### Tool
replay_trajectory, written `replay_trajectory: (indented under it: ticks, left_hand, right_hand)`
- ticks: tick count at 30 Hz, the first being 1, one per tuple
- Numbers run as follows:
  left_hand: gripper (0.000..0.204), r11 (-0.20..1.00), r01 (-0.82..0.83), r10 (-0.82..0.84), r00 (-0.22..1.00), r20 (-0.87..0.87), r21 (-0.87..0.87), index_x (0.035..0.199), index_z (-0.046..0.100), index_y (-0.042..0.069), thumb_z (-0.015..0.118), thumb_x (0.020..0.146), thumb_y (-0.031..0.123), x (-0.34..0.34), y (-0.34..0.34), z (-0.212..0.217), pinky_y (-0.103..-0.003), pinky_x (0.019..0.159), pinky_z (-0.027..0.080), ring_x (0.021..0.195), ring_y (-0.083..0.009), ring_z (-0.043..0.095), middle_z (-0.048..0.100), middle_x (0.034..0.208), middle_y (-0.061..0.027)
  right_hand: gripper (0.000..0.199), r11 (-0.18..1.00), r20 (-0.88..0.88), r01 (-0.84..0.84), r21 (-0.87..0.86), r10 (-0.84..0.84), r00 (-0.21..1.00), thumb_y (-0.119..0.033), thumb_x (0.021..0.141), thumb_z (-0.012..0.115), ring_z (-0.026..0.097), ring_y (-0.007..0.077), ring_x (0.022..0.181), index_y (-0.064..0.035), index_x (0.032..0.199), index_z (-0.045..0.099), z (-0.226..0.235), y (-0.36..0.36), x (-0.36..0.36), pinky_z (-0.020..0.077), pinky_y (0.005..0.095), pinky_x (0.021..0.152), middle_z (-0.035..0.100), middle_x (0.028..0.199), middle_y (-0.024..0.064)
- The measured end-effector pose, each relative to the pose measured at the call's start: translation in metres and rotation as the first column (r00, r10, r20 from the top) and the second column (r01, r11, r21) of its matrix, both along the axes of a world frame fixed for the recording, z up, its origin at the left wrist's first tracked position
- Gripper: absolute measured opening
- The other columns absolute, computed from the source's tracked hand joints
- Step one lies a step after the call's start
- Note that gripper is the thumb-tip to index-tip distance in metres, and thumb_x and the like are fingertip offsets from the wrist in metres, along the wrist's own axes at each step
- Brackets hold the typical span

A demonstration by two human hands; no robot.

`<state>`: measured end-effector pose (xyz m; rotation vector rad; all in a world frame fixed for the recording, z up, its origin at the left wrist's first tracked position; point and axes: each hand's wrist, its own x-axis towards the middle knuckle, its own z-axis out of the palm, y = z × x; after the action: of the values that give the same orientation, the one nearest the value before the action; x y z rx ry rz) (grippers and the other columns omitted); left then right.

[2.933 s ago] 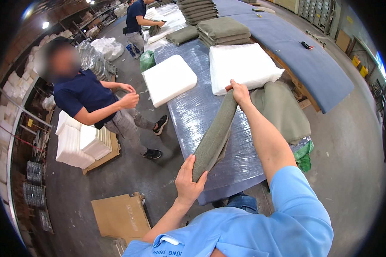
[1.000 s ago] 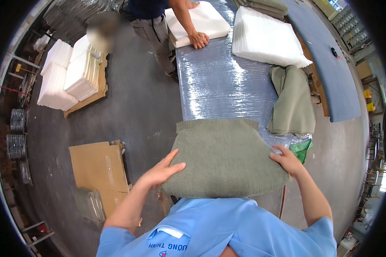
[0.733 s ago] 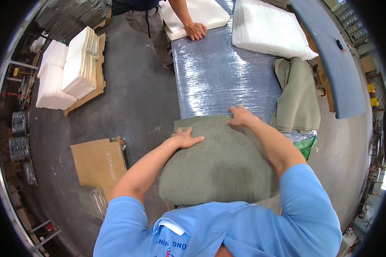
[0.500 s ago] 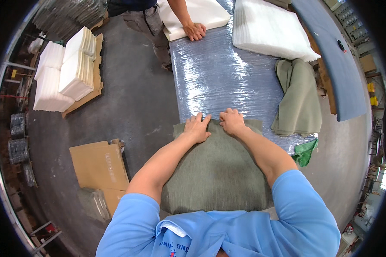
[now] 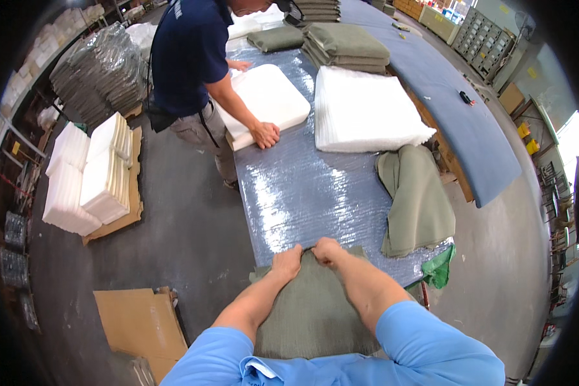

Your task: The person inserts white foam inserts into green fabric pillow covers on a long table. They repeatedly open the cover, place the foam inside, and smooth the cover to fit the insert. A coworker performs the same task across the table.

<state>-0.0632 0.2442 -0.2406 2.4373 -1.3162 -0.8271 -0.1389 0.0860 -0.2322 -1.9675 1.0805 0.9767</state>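
An olive cover (image 5: 315, 309) lies flat on the near end of a foil-wrapped desk (image 5: 296, 193), its lower part hanging over the edge toward the person in the blue shirt. Both hands meet at the cover's far edge: the left hand (image 5: 287, 262) and the right hand (image 5: 327, 251) sit side by side, nearly touching, fingers curled down and pinching the cloth at its middle. Whether the fingertips close fully on the fabric cannot be told, since they are tucked under the knuckles.

Just right of the hands, a second olive cloth (image 5: 418, 202) lies crumpled along the desk's right edge, with a scrap of green plastic (image 5: 439, 269) hanging below it. Farther up the desk sits a thick stack of white pads (image 5: 367, 112), and beyond that a pile of folded olive covers (image 5: 347, 45). At the far left of the desk, a co-worker in a dark shirt (image 5: 190, 58) presses one hand (image 5: 265, 135) on a white foam cushion (image 5: 264, 103).

A long blue-topped bench (image 5: 457, 109) runs along the right. On the floor at left, white foam slabs (image 5: 90, 174) are stacked on a board, with flattened cardboard (image 5: 141, 321) lying nearer the person.
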Motion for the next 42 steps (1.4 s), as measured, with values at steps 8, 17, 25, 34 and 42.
replay_trajectory:
  ticks: [8,17,25,34,42]
  left_hand:
    - [0.021,0.998,-0.051,0.051,0.999,-0.001,0.037,0.111,0.055,0.005,0.044,0.102,0.022,0.010,-0.001,-0.041,-0.057,0.081,0.054,0.094,-0.0452,0.072,0.074,0.098,-0.0226]
    - [0.037,0.983,0.055,-0.035,0.993,-0.117,0.176,0.119,0.058,0.011,0.049,0.105,0.044,0.033,-0.008,-0.046,-0.056,0.088,0.053,0.103,-0.0434,0.070,0.073,0.109,-0.0234]
    - [0.042,0.983,0.089,-0.074,0.993,-0.095,0.159,0.104,0.069,0.004,0.064,0.099,0.045,0.046,0.032,-0.023,-0.053,0.086,0.053,0.101,-0.0435,0.067,0.070,0.104,-0.0213]
    - [0.024,0.999,-0.042,0.042,0.999,0.006,0.012,0.105,0.066,0.007,0.065,0.099,0.030,0.036,0.041,-0.023,-0.052,0.091,0.051,0.101,-0.0421,0.065,0.068,0.100,-0.0170]
    - [0.058,0.788,-0.562,0.151,0.573,-0.806,-0.252,0.120,0.071,-0.003,0.037,0.108,0.043,0.001,0.213,0.160,-0.048,0.120,0.034,0.137,-0.0334,0.054,0.067,0.134,-0.0168]
  right_hand:
    - [0.026,0.887,0.527,0.378,-0.266,-0.195,0.827,-0.028,0.098,0.062,0.066,0.0458,0.105,-0.0037,0.102,0.071,-0.049,0.044,-0.008,0.0511,0.0549,0.091,0.072,0.107,0.0238]
    - [0.032,0.972,0.529,0.085,-0.217,0.044,0.847,-0.031,0.099,0.063,0.069,0.0450,0.100,-0.0007,0.105,0.073,-0.062,0.013,-0.015,0.0535,0.0500,0.093,0.072,0.103,0.0262]
    - [0.043,0.970,0.016,-0.194,0.146,0.194,0.981,-0.038,0.097,0.069,0.073,0.0281,0.072,-0.0084,0.129,0.068,-0.005,-0.057,-0.044,0.0590,0.0429,0.060,0.072,0.092,0.0143]
    - [0.031,0.950,0.431,-0.178,-0.256,0.277,0.859,-0.026,0.096,0.067,0.063,0.0401,0.118,-0.0115,0.123,0.068,-0.033,-0.035,-0.072,0.0523,0.0487,0.099,0.068,0.125,0.0160]
    - [0.047,0.774,0.502,0.245,0.584,-0.581,0.640,-0.041,0.106,0.058,0.065,0.0228,0.118,-0.0064,0.136,0.064,0.175,-0.100,-0.204,0.0501,0.0395,0.104,0.068,0.133,0.0083]
